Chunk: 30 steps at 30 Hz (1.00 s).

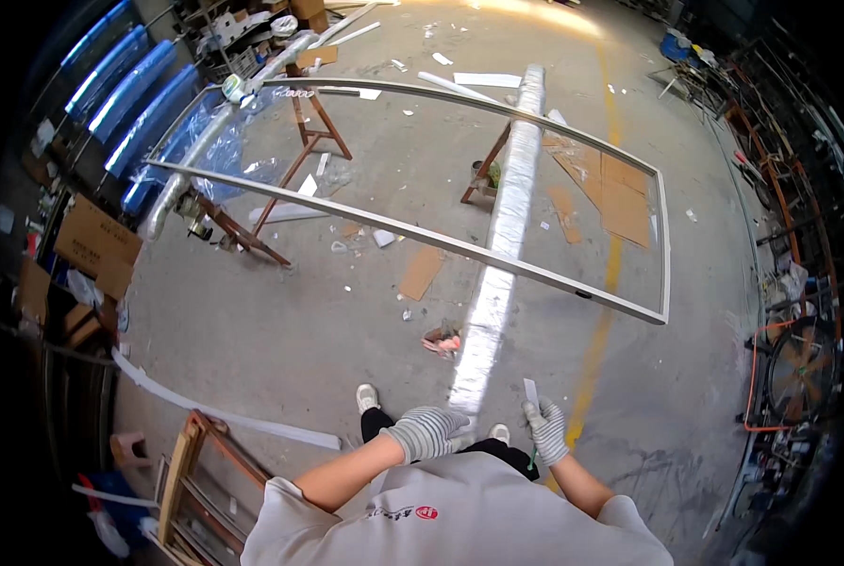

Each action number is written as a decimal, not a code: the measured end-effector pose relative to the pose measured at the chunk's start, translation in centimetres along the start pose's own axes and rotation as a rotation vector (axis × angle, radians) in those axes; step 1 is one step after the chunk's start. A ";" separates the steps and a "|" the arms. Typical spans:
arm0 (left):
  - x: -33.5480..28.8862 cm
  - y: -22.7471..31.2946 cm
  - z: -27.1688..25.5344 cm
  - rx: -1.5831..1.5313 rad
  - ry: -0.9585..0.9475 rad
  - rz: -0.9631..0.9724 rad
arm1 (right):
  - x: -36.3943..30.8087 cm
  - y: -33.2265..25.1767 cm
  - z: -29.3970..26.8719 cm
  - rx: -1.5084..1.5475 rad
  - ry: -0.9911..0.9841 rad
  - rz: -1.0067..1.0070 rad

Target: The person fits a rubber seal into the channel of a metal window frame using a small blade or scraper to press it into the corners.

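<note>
My left hand [428, 432], in a striped grey-white glove, is beside the near end of a long beam wrapped in shiny silver film [491, 316]. Its fingers stretch out toward the right; whether they touch the beam I cannot tell. To the right, my right hand [548, 431], gloved alike, is closed on a pale flat strip [531, 391] that sticks up past the fingers. A thin green piece [533, 458] shows below that hand; whether it belongs to the strip is unclear. Ahead, a long rectangular pale metal frame [393, 224] lies across the wrapped beam and a second wrapped support [193, 156] on the left.
Brown trestles [323, 132] stand under the frame. Cardboard pieces [625, 200] and white scraps litter the floor. Cartons [96, 241] and blue film-covered rolls [125, 90] are at left. A wooden frame [184, 462] leans at lower left. A large fan [799, 371] and metal racks line the right.
</note>
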State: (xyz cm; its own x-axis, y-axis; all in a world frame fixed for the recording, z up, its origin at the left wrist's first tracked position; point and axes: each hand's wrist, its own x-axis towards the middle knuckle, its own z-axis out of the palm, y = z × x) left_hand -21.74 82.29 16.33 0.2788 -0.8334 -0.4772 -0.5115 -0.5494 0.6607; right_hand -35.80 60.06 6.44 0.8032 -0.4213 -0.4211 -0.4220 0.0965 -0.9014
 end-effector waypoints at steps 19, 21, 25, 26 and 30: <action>-8.7 -26.6 -16.5 0.016 0.174 0.023 | 9.7 -10.7 19.1 0.040 0.246 -0.056; -5.3 -25.6 -20.8 0.132 0.210 0.115 | 13.0 -11.6 16.8 0.032 0.382 -0.057; 0.4 -24.8 -27.9 0.272 0.367 0.261 | 20.6 -15.6 10.7 0.053 0.708 -0.213; 2.1 -25.3 -29.0 0.153 0.372 0.245 | 23.4 -15.4 8.6 0.000 0.834 -0.239; 7.4 -27.7 -34.2 0.292 0.352 0.060 | 33.8 -16.3 3.2 0.016 1.113 -0.240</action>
State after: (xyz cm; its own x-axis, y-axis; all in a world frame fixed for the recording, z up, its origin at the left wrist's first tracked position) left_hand 22.28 89.26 14.29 0.4744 -0.8609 -0.1838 -0.7291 -0.5012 0.4660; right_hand -0.45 47.12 6.61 0.0396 -0.9961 0.0782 -0.2961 -0.0865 -0.9512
